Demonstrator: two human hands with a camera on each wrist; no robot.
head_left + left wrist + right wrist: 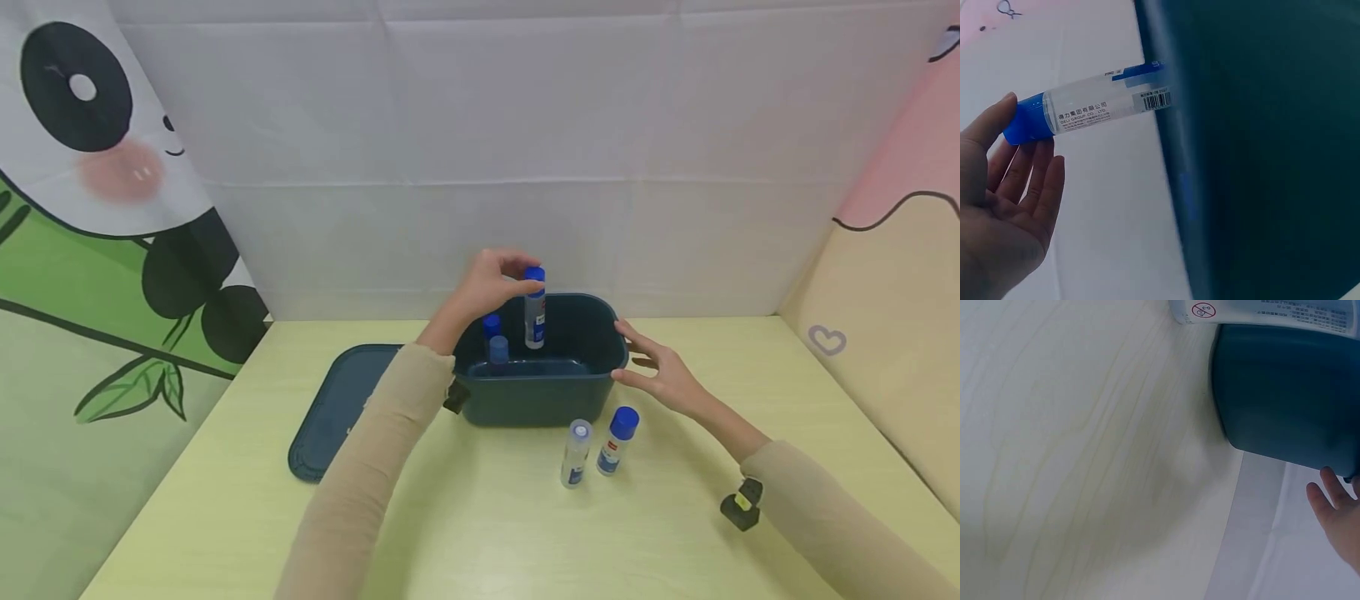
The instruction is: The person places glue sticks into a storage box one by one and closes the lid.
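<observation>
My left hand (491, 285) pinches the blue cap of a clear glue bottle (535, 321) between thumb and fingers. The bottle hangs upright, its lower part inside the dark teal bin (534, 404). Printed text and a barcode show on the bottle (1094, 111) in the left wrist view, where the bin's wall covers its lower end. Two more blue tops, a darker cap (491, 323) and a lighter top (498, 348), show inside the bin at its left. With fingers spread, my right hand (666, 382) touches the bin's right rim.
In front of the bin, a clear bottle (576, 457) and a blue-capped glue tube (618, 442) stand on the pale yellow table (525, 533). Left of the bin lies a flat dark teal lid (341, 408), partly behind my left sleeve. A white cloth (450, 125) hangs behind.
</observation>
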